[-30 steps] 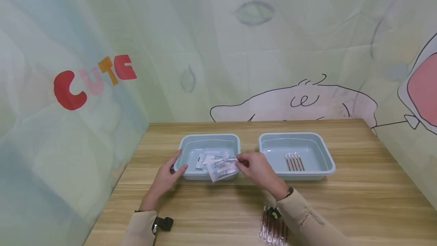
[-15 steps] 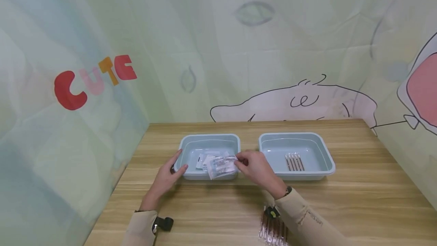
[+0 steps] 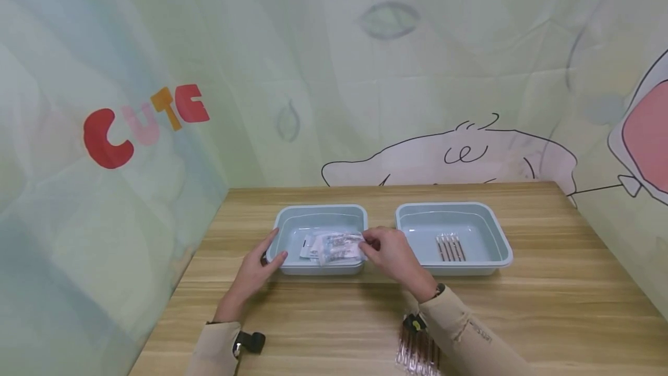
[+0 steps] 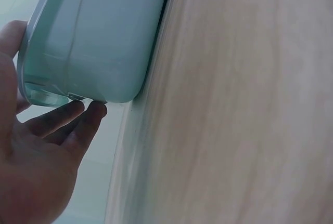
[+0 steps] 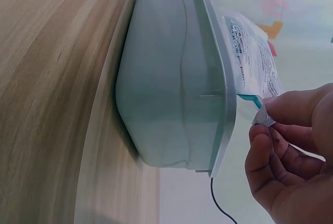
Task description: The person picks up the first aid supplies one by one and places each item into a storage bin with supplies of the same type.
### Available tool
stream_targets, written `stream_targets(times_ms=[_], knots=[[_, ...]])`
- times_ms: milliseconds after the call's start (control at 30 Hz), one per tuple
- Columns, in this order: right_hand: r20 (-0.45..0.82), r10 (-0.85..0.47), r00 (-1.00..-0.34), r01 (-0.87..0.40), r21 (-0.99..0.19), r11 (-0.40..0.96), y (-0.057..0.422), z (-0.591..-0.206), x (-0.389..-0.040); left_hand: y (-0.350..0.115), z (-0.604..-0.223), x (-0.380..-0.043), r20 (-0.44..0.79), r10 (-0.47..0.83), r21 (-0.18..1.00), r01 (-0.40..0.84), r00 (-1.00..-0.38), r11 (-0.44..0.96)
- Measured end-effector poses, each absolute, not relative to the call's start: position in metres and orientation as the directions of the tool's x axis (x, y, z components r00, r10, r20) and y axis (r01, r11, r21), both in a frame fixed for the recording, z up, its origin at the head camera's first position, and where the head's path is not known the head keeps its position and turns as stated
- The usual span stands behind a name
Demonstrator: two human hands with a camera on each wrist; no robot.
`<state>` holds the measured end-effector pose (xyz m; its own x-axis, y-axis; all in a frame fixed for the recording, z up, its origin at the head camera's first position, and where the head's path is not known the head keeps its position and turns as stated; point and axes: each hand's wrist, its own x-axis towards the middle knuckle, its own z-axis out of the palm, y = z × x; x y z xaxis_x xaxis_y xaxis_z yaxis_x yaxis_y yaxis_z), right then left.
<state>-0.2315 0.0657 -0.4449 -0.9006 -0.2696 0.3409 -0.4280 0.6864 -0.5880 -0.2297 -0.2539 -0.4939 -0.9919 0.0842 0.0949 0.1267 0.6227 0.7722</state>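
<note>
The right hand pinches a packet by one end over the near right corner of the left tub, whose left rim the left hand grips. Held only there, the packet could sag onto the near rim and slip outside.

Dressed in beige, fitted with black

The left hand and right hand are bare. The left sleeve is beige with a thin dark hem; a black left wrist camera sticks out beside a silvery part. The right sleeve, similarly beige, is creased and bears dark lettering. A dark wrist strap shows at its end, and the black right wrist camera has a yellow-green spot
</note>
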Motion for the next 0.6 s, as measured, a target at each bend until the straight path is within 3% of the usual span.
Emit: stream_targets(times_ms=[600], knots=[[0.335,-0.247,-0.910,-0.408,-0.605,0.684,0.0579,-0.4476,-0.2392,-0.2537,-0.4950,-0.2298,0.088,0.081,0.772,0.120,-0.993,0.625]])
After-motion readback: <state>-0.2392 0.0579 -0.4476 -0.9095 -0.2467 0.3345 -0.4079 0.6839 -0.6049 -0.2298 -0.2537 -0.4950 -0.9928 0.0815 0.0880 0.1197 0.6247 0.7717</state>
